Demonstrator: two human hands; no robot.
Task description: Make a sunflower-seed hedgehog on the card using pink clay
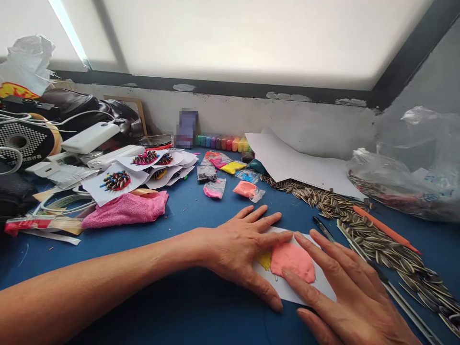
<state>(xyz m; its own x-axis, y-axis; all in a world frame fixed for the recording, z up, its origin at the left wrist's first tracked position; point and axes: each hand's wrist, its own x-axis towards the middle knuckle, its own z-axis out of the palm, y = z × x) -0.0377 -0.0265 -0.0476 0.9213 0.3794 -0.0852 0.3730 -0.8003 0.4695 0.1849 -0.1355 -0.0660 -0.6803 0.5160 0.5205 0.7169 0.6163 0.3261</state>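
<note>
A white sheet of paper (325, 285) lies on the blue table before me, bearing a flattened patch of salmon-pink modelling clay (293, 262). At the patch's left edge sits a smaller yellow clay piece (265, 259), partly covered by my fingers. My left hand (247, 249) rests flat with its fingers spread, over the left part of the paper, index fingertip at the top of the pink clay. Over the right side, my right hand (345, 287) has its fingers stretched apart, one fingertip touching the clay's lower edge. Neither hand grasps anything.
Sunflower seeds (373, 239) spread along the right, with an orange stick (386, 229) and a pen (323, 227). Clay packets (246, 189) lie ahead. Seed-decorated papers (117, 181), a pink cloth (125, 210) and cables crowd the left. Blank sheets (298, 160) lie at the back.
</note>
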